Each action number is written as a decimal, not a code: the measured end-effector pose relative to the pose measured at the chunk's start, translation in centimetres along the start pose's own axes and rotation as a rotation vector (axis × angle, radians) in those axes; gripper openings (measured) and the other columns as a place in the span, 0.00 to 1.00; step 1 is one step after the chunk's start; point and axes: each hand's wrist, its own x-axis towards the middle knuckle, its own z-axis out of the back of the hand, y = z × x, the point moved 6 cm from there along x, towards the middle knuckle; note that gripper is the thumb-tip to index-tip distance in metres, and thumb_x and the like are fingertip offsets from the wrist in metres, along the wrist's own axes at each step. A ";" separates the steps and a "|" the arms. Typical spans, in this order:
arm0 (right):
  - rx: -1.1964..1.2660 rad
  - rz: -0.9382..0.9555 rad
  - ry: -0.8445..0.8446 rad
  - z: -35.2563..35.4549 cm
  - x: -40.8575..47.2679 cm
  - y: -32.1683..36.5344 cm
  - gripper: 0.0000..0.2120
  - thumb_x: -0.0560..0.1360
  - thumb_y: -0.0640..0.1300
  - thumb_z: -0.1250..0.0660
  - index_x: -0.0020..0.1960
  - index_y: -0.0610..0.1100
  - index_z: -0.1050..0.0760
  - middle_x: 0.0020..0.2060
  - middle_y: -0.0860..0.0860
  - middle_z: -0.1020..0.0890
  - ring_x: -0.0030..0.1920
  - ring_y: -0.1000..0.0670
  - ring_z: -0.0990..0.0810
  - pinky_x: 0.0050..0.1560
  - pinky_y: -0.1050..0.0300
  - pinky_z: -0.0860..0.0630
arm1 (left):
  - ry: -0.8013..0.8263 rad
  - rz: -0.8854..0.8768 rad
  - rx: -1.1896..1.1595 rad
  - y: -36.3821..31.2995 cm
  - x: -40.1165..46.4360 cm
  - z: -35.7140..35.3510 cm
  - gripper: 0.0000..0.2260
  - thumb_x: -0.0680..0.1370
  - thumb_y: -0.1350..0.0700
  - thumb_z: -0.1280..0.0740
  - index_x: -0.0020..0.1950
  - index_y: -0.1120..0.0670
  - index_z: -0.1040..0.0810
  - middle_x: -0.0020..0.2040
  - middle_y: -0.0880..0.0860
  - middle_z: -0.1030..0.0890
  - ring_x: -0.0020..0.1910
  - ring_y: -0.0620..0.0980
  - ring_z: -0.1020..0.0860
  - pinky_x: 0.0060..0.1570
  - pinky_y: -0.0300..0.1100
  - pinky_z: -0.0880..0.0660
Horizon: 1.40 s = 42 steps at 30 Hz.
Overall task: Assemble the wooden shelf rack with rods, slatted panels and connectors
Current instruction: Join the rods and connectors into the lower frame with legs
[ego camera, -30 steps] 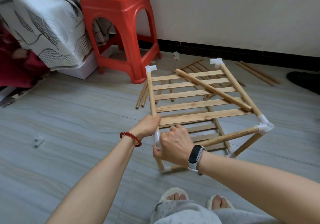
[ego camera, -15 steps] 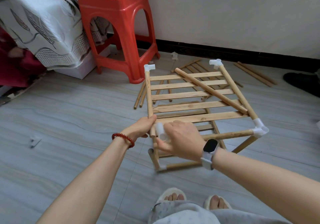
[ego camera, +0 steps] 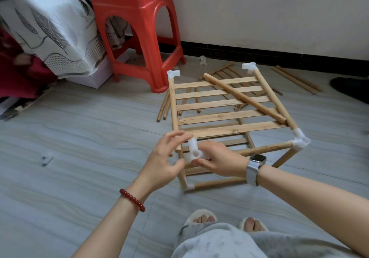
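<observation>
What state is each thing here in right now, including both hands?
Left hand: open, fingers spread, holding nothing.
Right hand: grips the white connector.
White connector: off the near left rod end, which is bare.
Rack frame: partly built, near left corner unjoined.
Loose rod: lying diagonally across the top slats.
Red stool: upright.

A half-built wooden rack [ego camera: 229, 125] stands on the floor, its slatted panel [ego camera: 225, 105] on top with one loose rod [ego camera: 244, 97] lying diagonally across it. A white plastic connector [ego camera: 194, 152] sits off the near-left corner. Spare rods [ego camera: 164, 105] lie behind.
</observation>
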 end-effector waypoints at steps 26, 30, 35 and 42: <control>-0.386 0.063 -0.178 -0.9 -0.1 -0.3 0.12 0.78 0.57 0.42 0.48 0.49 0.30 0.35 0.57 0.29 0.32 0.54 0.32 0.27 0.63 0.43 | -0.160 0.393 -0.573 4.3 -4.0 -0.3 0.13 0.76 0.68 0.35 0.53 0.51 0.23 0.62 0.44 0.25 0.51 0.43 0.20 0.46 0.32 0.24; -0.376 0.057 -0.148 -0.9 -0.3 -0.3 0.12 0.78 0.56 0.43 0.50 0.48 0.29 0.36 0.56 0.27 0.34 0.53 0.29 0.32 0.58 0.32 | -0.113 0.388 -0.527 3.9 -4.0 -0.3 0.15 0.76 0.68 0.36 0.55 0.49 0.24 0.64 0.44 0.27 0.53 0.41 0.21 0.48 0.32 0.24; -0.391 0.071 -0.124 -0.9 -0.5 -0.1 0.13 0.79 0.56 0.44 0.52 0.48 0.29 0.41 0.53 0.23 0.38 0.50 0.25 0.36 0.55 0.29 | -0.139 0.419 -0.562 4.1 -4.0 -0.3 0.18 0.75 0.68 0.35 0.58 0.48 0.25 0.57 0.43 0.22 0.50 0.40 0.20 0.46 0.31 0.25; -0.404 0.087 -0.118 -1.0 -0.6 -0.1 0.13 0.80 0.55 0.45 0.53 0.48 0.29 0.39 0.54 0.26 0.36 0.52 0.28 0.33 0.59 0.33 | -0.181 0.487 -0.451 4.1 -3.5 -0.7 0.20 0.74 0.64 0.32 0.62 0.46 0.27 0.57 0.51 0.21 0.51 0.42 0.20 0.45 0.29 0.25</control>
